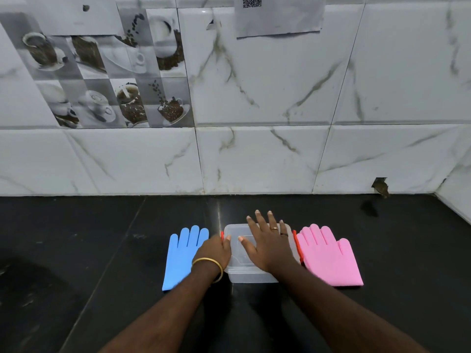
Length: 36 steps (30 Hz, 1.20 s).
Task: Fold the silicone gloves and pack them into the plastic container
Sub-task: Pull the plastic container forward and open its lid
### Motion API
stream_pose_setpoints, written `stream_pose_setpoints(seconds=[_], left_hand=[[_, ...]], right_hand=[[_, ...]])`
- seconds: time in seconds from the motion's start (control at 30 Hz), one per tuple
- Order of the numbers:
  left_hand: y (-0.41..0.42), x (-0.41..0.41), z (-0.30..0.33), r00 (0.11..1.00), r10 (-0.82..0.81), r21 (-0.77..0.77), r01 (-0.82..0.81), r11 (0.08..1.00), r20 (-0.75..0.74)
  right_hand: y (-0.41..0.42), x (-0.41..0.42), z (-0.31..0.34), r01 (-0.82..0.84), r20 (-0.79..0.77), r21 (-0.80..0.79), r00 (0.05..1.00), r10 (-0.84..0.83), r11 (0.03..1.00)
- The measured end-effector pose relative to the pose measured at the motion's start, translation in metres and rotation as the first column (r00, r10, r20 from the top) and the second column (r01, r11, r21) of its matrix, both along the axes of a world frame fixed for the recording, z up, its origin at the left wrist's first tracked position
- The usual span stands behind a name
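The step in hand looks like opening the plastic container [251, 253], before any folding has begun. It sits shut on the black desk [102, 250], lid [239, 248] on, between the 2 gloves. The right hand [267, 244] lies flat on the lid, its fingers [260, 220] straight and spread, holding nothing, only pressing down. The left hand [214, 252] is at the container's left edge with fingers curled at the red clip [222, 235] there; whether it has actually gripped the clip I cannot tell.

The blue glove [182, 256] lies flat just left of the container, partly under the left wrist, and the pink glove [328, 256] lies flat on the right, touching or overlapping the second red clip [297, 247]. Both are unfolded.

Next, both clips probably need releasing and the lid lifting off. The pink glove against the right clip may get in the way there. Behind stands a tiled wall [254, 154] with a paper sheet [277, 19].
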<state>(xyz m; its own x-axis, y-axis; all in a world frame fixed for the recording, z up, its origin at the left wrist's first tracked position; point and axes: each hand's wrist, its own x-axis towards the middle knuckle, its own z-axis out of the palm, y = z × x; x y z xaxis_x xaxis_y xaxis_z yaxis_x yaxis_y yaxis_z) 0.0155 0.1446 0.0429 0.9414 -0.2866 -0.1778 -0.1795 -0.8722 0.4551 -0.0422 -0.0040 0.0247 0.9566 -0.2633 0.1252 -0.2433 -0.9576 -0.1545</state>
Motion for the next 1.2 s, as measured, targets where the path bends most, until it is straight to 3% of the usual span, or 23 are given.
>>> stream_pose_setpoints(seconds=[0.13, 0.43, 0.6, 0.67, 0.73, 0.83, 0.93, 1.0, 1.1, 1.2], left_hand=[[0.002, 0.002, -0.004, 0.999, -0.037, 0.087, 0.035, 0.996, 0.027], [0.005, 0.006, -0.009, 0.992, -0.094, 0.129, 0.083, 0.988, 0.085], [0.012, -0.012, 0.029, 0.99, -0.115, 0.231, 0.093, 0.968, 0.08], [0.018, -0.027, 0.057, 0.995, -0.095, 0.179, 0.086, 0.98, 0.042], [0.019, -0.02, 0.038, 1.0, -0.007, 0.09, 0.009, 0.996, -0.026], [0.014, -0.002, -0.001, 0.938, 0.158, -0.265, -0.244, 0.933, -0.309], [0.014, 0.014, -0.027, 0.898, 0.192, -0.309, -0.327, 0.893, -0.395], [0.02, 0.021, -0.032, 0.932, 0.176, -0.208, -0.249, 0.946, -0.317], [0.024, 0.027, -0.022, 0.997, 0.047, 0.113, -0.054, 0.992, 0.059], [0.017, 0.031, 0.003, 0.971, -0.088, 0.047, 0.079, 0.996, 0.22]], right_hand=[[0.006, 0.006, -0.019, 0.013, -0.091, 0.049, 0.996, -0.008, 0.999], [0.009, 0.008, -0.027, 0.039, -0.096, 0.052, 0.995, -0.034, 0.998], [0.009, 0.009, -0.028, 0.034, -0.087, 0.048, 0.996, -0.03, 0.998], [0.009, 0.009, -0.027, 0.032, -0.093, 0.042, 0.995, -0.028, 0.999], [0.009, 0.009, -0.026, 0.03, -0.095, 0.043, 0.995, -0.026, 0.999], [0.009, 0.008, -0.025, 0.032, -0.114, 0.046, 0.993, -0.027, 0.998], [0.009, 0.007, -0.023, 0.026, -0.116, 0.049, 0.993, -0.02, 0.998], [0.009, 0.007, -0.023, 0.021, -0.116, 0.054, 0.993, -0.015, 0.998], [0.008, 0.007, -0.023, 0.023, -0.118, 0.06, 0.993, -0.016, 0.998], [0.008, 0.006, -0.023, 0.023, -0.118, 0.062, 0.993, -0.016, 0.998]])
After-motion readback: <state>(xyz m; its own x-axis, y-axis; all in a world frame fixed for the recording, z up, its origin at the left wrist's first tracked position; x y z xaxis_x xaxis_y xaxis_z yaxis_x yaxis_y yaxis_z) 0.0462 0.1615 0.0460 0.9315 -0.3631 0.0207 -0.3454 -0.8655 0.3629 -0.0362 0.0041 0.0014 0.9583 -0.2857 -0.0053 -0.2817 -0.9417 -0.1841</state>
